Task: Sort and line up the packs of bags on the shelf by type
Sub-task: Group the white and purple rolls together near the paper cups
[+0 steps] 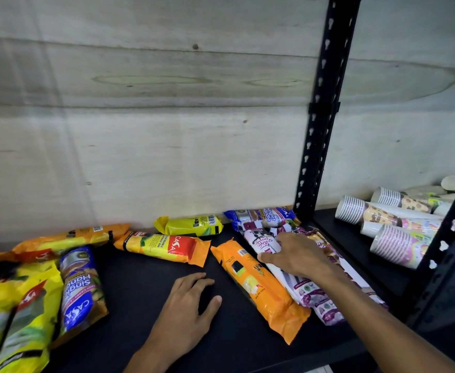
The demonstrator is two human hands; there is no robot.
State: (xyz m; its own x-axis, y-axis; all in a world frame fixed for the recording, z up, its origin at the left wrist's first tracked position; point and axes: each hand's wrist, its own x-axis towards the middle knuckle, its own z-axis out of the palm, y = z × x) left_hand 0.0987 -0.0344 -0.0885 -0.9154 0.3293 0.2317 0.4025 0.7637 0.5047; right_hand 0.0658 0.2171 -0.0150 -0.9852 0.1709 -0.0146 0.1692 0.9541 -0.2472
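Hands first: your left hand [191,302] lies flat and released on bare shelf [140,286], grasping nothing; your right hand [293,254] is spread over the white-and-purple drawstring packs [309,294], fingers pressing down on them, though whether it has actually gripped one you cannot tell from here.

Stock, left to right:
- Yellow packs [19,313], heaped at the near left corner, overlapping.
- Blue single-handle pack [79,289], leaning against that heap, lengthwise front to back.
- Long orange pack [67,239], behind them near the back wall, lying crosswise.
- Yellow-and-red pack [161,246], centre, crosswise and askew.
- Small yellow pack [191,224], just behind it, at the wall.
- Orange pack [258,289], right of centre, angled front to back, touching the drawstring packs.
- Second blue single-handle pack [264,215], at the back by the black upright [323,117].
- Sleeves of paper cups [390,224], next bay, not part of this job.

Step in hand, by judgement: squaring up the drawstring group at the right end. Types are only partly gathered; blue packs sit at opposite ends, and yellow and orange packs are scattered.

Next move likely calls for nudging the drawstring packs parallel against the upright, then bringing the two blues together. Slick wrappers may slide or fan out under a flat palm, so press lightly.
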